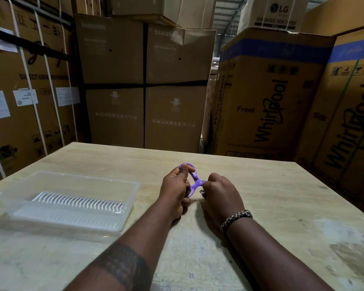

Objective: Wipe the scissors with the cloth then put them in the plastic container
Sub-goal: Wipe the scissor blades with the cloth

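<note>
Stacked brown cardboard cartons (177,80), strapped and printed, stand beyond both hands. The pale wood-grain table (282,196), matt and scuffed, lies beneath them. A clear, shallow, rectangular plastic container (131,206) with a ribbed white insert (78,201) sits to the left of the left hand, apart from it. Left hand (173,190): fingers curled, thumb pressed on one loop handle of the purple plastic scissors (195,181), held between the hands. Right hand (221,192): closed in a fist over the hidden blade end, with a dark scrap (202,192) at its fingers. A braided bracelet (236,219) circles the right wrist.
</note>
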Action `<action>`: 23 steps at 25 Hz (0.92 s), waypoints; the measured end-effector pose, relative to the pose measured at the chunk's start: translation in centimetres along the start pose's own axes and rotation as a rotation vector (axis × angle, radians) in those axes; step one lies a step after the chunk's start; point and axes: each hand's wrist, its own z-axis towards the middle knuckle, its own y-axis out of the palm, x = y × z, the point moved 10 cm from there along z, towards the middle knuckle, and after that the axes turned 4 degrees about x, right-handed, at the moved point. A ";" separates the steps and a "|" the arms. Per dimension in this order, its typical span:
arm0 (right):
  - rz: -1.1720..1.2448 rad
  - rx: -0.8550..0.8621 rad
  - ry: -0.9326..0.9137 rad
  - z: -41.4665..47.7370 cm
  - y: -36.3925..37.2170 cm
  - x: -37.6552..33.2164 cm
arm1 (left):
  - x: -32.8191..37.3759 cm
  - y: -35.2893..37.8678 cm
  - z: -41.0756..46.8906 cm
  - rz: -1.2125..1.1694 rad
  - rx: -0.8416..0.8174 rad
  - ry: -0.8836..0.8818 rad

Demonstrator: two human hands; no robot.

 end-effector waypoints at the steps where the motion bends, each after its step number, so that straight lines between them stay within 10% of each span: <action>1: 0.025 0.013 -0.040 -0.1 -0.1 -0.5 | 0.0 0.0 0.1 -0.002 -0.002 -0.005; 9: 0.120 0.095 0.376 -0.2 -1.5 6.2 | 0.3 -0.9 0.0 -0.081 0.024 -0.017; 14: 1.113 0.210 0.933 -2.3 0.8 11.4 | 0.6 -0.5 -0.2 -0.184 -0.029 -0.019; 23: 1.698 -0.190 0.931 -2.0 2.9 5.3 | 0.8 0.4 -0.7 -0.214 -0.093 -0.030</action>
